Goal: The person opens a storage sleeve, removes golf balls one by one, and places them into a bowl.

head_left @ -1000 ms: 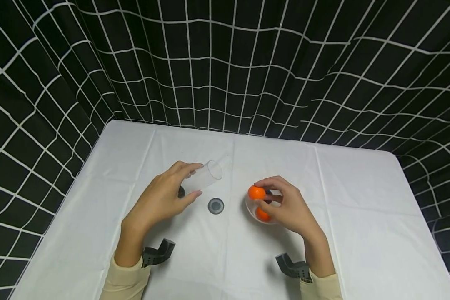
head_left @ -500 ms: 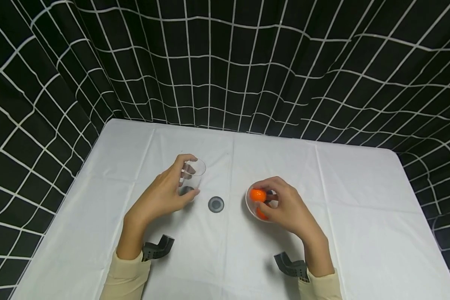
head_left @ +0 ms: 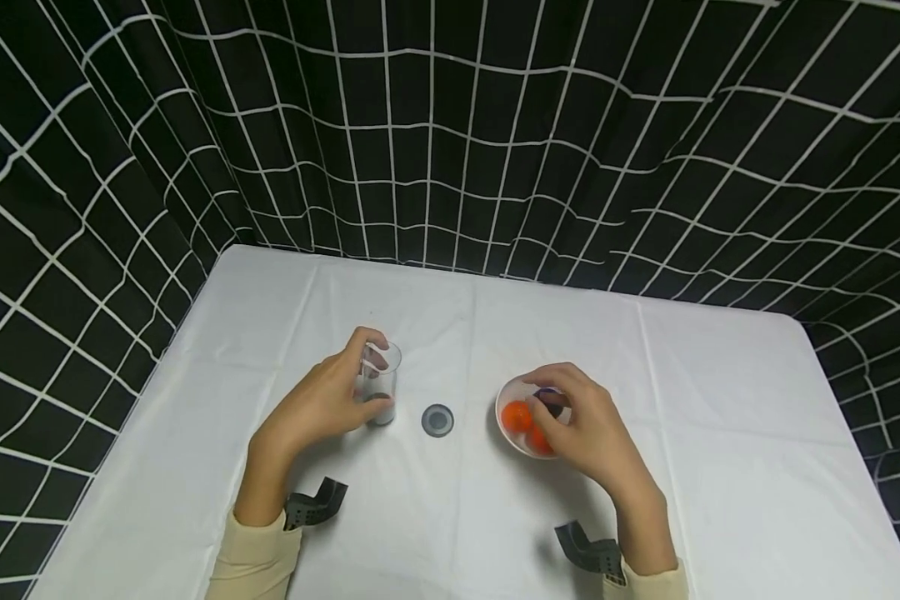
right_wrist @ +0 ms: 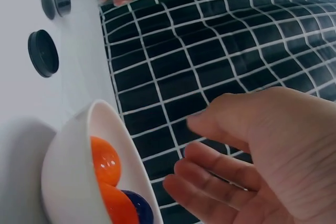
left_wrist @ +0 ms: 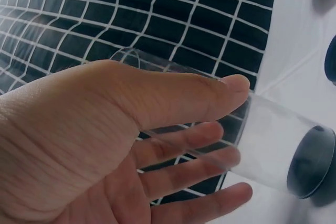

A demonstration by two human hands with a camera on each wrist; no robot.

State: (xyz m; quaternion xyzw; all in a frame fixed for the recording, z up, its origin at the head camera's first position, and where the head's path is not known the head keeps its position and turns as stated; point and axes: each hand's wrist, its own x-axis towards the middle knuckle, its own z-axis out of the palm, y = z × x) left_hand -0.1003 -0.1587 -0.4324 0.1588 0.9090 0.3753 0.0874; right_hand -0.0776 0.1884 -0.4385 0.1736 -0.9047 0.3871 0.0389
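My left hand [head_left: 326, 396] has its thumb and fingers around a clear cylinder [head_left: 381, 383] with a dark cap at its bottom. In the left wrist view, the thumb crosses the near side of the clear wall and the fingers lie behind it, with the dark base cap [left_wrist: 311, 162] down on the white cloth. My right hand [head_left: 581, 421] hovers over a white bowl [right_wrist: 71, 166], its loosely bent fingers holding nothing. Two orange balls [head_left: 516, 417] and a dark blue ball [right_wrist: 139, 206] lie inside that bowl, partly covered by the hand in the head view.
Between the hands, a loose round grey cap [head_left: 437, 421] lies flat on the white tablecloth [head_left: 450, 517]. A black curtain with a white grid [head_left: 450, 142] rises behind the table and along both sides.
The cylinder has gone from tilted rightward to upright in my left hand. My right hand has let go of an orange ball, which now rests lower in the bowl.
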